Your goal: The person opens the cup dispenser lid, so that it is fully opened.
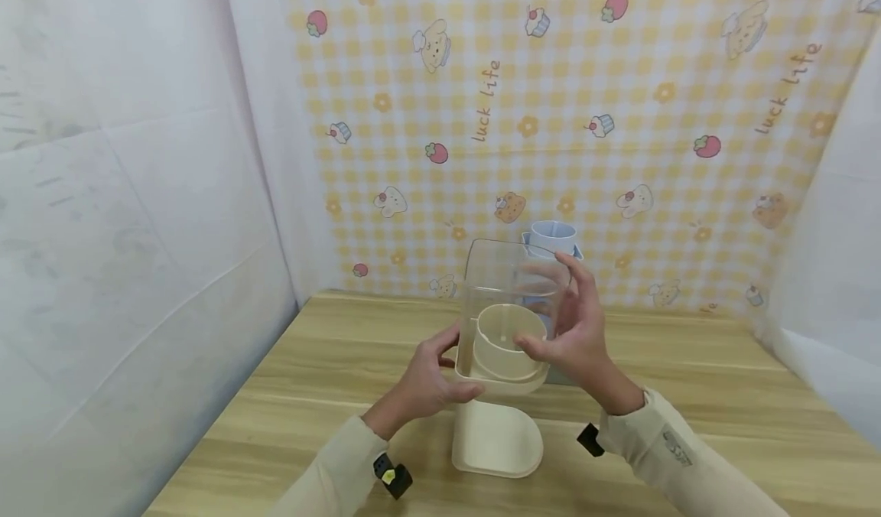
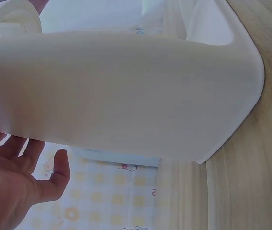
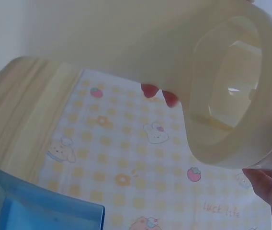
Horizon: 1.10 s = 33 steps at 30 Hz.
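A tall cream stand rests on a flat, rounded cream base on the table. Its upper part carries a clear container above a round cream cup-like ring. My left hand holds the lower left side of this upper part, thumb in front and fingers partly hidden behind it. On the right side, my right hand grips the clear container, its thumb over the ring's rim and its fingers reaching round the wall. A round opening shows on the underside in the right wrist view.
Behind the container stands a similar light blue stand, mostly hidden; its blue part shows in the right wrist view. A yellow checked cloth hangs behind the wooden table. A white curtain lines the left.
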Tool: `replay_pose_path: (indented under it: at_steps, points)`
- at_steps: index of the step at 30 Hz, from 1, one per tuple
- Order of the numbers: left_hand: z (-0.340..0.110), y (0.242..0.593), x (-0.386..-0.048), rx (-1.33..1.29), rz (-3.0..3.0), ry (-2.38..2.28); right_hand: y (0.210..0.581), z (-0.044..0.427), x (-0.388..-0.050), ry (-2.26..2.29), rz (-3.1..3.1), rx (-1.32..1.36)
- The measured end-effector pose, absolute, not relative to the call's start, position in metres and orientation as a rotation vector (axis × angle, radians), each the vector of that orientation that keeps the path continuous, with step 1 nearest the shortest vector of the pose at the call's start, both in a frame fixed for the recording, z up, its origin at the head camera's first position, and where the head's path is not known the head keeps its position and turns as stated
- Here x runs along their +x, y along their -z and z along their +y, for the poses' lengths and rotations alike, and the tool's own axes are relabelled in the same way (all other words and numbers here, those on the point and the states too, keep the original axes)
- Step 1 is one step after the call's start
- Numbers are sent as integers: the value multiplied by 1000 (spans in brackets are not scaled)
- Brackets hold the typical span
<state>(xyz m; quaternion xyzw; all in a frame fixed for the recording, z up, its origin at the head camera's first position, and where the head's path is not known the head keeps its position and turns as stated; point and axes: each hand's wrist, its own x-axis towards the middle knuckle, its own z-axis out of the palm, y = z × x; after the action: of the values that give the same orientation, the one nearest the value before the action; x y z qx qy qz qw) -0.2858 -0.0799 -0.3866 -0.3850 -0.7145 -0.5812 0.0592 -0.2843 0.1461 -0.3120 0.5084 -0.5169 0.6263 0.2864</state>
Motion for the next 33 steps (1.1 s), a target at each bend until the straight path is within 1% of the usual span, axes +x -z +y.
replay_pose_path:
  at_steps: [5,10,19,23,29,33]
  points:
    - [-78,388,-285,-1140,-2149,1800,309,148,-281,-1643,-1465,1266]
    - [-75,389,-285,-1123,-2147,1800,307,150,-279,-1770,-1529,1159]
    - [-76,387,-284,-1141,-2170,1789,312,150,-281,-1707,-1351,1331]
    - [-75,388,-283,-1138,-2183,1796,314,151,-280,-1658,-1373,1317]
    - [-75,387,-283,-1129,-2189,1781,312,155,-274,-1636,-1610,1333]
    - [-76,388,-282,-1107,-2193,1774,307,155,-273,-1691,-1725,1244]
